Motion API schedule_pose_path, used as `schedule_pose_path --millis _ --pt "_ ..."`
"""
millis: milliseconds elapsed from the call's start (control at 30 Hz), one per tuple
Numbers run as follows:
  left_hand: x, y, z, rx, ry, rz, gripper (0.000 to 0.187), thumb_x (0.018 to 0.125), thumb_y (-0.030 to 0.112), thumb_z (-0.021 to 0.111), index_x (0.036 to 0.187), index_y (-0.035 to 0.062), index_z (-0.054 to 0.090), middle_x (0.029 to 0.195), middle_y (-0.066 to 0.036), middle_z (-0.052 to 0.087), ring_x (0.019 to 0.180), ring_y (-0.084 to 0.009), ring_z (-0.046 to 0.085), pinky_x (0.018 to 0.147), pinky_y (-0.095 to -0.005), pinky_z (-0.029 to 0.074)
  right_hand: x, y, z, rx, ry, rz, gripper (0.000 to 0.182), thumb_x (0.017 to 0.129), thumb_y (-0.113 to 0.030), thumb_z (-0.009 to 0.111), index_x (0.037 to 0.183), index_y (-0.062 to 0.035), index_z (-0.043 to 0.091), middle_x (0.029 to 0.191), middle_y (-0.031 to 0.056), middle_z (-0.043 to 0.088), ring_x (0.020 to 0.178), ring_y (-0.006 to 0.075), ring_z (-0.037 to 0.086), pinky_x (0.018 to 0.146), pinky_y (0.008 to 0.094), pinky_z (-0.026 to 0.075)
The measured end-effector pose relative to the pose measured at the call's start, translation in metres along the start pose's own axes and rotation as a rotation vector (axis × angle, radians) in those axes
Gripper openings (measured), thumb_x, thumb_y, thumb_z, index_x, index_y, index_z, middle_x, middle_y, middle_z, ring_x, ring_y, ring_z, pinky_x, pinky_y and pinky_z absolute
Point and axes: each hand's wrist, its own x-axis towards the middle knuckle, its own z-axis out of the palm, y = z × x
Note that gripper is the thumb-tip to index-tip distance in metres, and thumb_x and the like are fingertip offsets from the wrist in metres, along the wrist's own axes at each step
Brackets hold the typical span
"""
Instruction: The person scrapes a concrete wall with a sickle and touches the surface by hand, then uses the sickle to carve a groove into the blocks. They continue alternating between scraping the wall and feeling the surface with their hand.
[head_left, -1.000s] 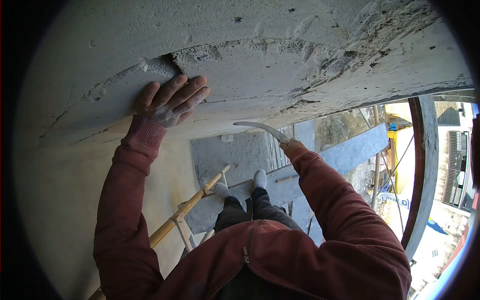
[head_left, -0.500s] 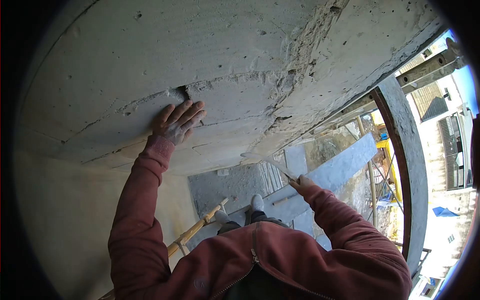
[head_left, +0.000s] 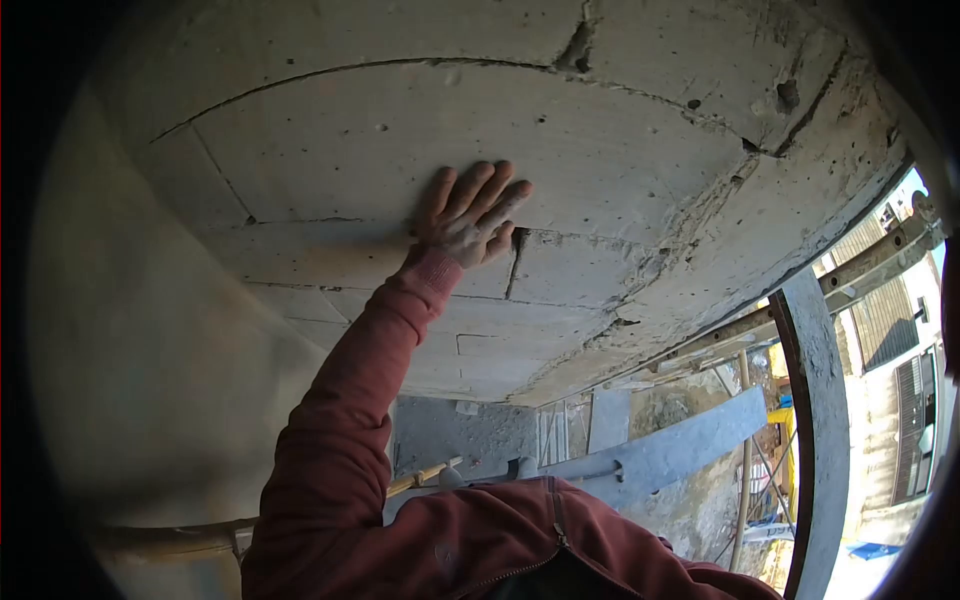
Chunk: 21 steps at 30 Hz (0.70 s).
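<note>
My left hand (head_left: 468, 215) lies against the pale block wall (head_left: 590, 190), its fingers apart and nothing held. The palm covers part of a joint line, and a dark gap in the joint shows just right of the thumb. White dust marks the back of the hand. My right hand is out of sight; only the red sleeve at the bottom right shows. The thin tool it held earlier cannot be seen.
Below are a grey floor (head_left: 420, 430), a long grey plank (head_left: 650, 440) and a bamboo pole (head_left: 425, 477). A grey upright post (head_left: 820, 400) and a metal tube (head_left: 880, 255) stand at the right, with buildings beyond.
The view has tilted up the wall. My left hand has moved up and to the right in view, still flat on the wall. My right hand and its thin tool have left the view.
</note>
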Motion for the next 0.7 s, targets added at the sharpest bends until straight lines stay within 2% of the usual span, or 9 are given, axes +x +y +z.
schedule_pose_path --millis 100,167,233,333,433,500,533,567,700 --pt "-0.026 0.011 -0.008 -0.061 -0.116 -0.054 0.057 0.077 0.027 0.053 0.132 0.0233 0.039 0.138 -0.002 0.035 0.129 -0.0211 0.028 0.106 -0.0450 0.017 0.004 -0.014 -0.012 -0.030 0.039 0.009 0.061 0.072 -0.054 0.057 0.104 -0.0021 0.060 0.101 0.0224 0.059 0.098 0.0344 0.056 0.079 0.0396 0.043" --pt "-0.064 0.027 -0.026 -0.117 -0.413 -0.044 0.065 0.073 0.024 0.058 0.134 0.0209 0.035 0.142 -0.006 0.027 0.131 -0.0240 0.023 0.107 -0.0454 0.015 0.004 -0.023 -0.018 -0.041 0.061 -0.001 0.061 0.072 -0.054 0.058 0.104 -0.0024 0.060 0.102 0.0222 0.059 0.099 0.0339 0.056 0.079 0.0395 0.043" --pt "-0.127 0.052 -0.054 -0.338 -0.728 -0.215 0.072 0.071 0.024 0.061 0.136 0.0193 0.030 0.144 -0.011 0.018 0.133 -0.0275 0.017 0.107 -0.0478 0.012 0.006 -0.027 -0.017 -0.052 0.071 -0.010 0.061 0.071 -0.054 0.059 0.104 -0.0028 0.061 0.102 0.0221 0.059 0.099 0.0334 0.056 0.079 0.0394 0.043" --pt "-0.261 0.076 -0.112 -0.308 -1.079 -0.250 0.078 0.069 0.028 0.062 0.137 0.0167 0.026 0.144 -0.014 0.018 0.134 -0.0303 0.013 0.105 -0.0558 0.004 0.008 -0.024 -0.004 -0.058 0.068 -0.021 0.061 0.070 -0.054 0.060 0.104 -0.0033 0.061 0.103 0.0218 0.059 0.100 0.0327 0.056 0.080 0.0393 0.043" --pt "-0.362 0.078 -0.208 -0.091 -1.617 -0.441 0.081 0.070 0.038 0.061 0.138 0.0160 0.024 0.143 -0.020 0.018 0.133 -0.0357 0.008 0.103 -0.0591 -0.001 0.008 -0.026 0.028 -0.048 0.028 -0.037 0.062 0.069 -0.054 0.061 0.104 -0.0038 0.061 0.104 0.0216 0.059 0.100 0.0320 0.056 0.080 0.0392 0.043" --pt "-0.448 0.070 -0.276 -0.012 -1.572 -0.576 0.084 0.066 0.046 0.062 0.136 0.0120 0.029 0.140 -0.022 0.023 0.133 -0.0375 0.008 0.103 -0.0593 -0.002 -0.004 -0.037 0.048 0.013 0.012 -0.029 0.061 0.068 -0.051 0.064 0.103 -0.0023 0.061 0.104 0.0216 0.059 0.100 0.0325 0.056 0.079 0.0393 0.044" --pt "-0.444 0.062 -0.305 0.064 -1.778 -0.565 0.084 0.064 0.048 0.064 0.134 0.0116 0.033 0.139 -0.022 0.025 0.133 -0.0376 0.010 0.102 -0.0603 -0.002 0.016 -0.027 0.068 0.026 -0.017 -0.031 0.058 0.070 -0.050 0.062 0.105 -0.0039 0.061 0.104 0.0223 0.059 0.100 0.0336 0.056 0.079 0.0395 0.044" --pt "-0.439 0.058 -0.332 0.093 -1.810 -0.616 0.079 0.063 0.044 0.066 0.128 0.0087 0.041 0.137 -0.022 0.030 0.132 -0.0364 0.014 0.105 -0.0558 0.000 0.033 -0.024 0.080 0.030 -0.035 -0.047 0.056 0.072 -0.050 0.061 0.106 -0.0056 0.061 0.104 0.0229 0.058 0.100 0.0346 0.056 0.079 0.0398 0.044" --pt "-0.440 0.054 -0.384 -0.014 -1.759 -0.584 0.065 0.062 0.035 0.068 0.117 0.0042 0.052 0.132 -0.020 0.038 0.130 -0.0341 0.021 0.109 -0.0458 0.005 0.040 -0.016 0.086 -0.178 -0.100 -0.244 0.051 0.075 -0.049 0.057 0.108 -0.0098 0.060 0.104 0.0222 0.058 0.099 0.0360 0.055 0.080 0.0397 0.044"
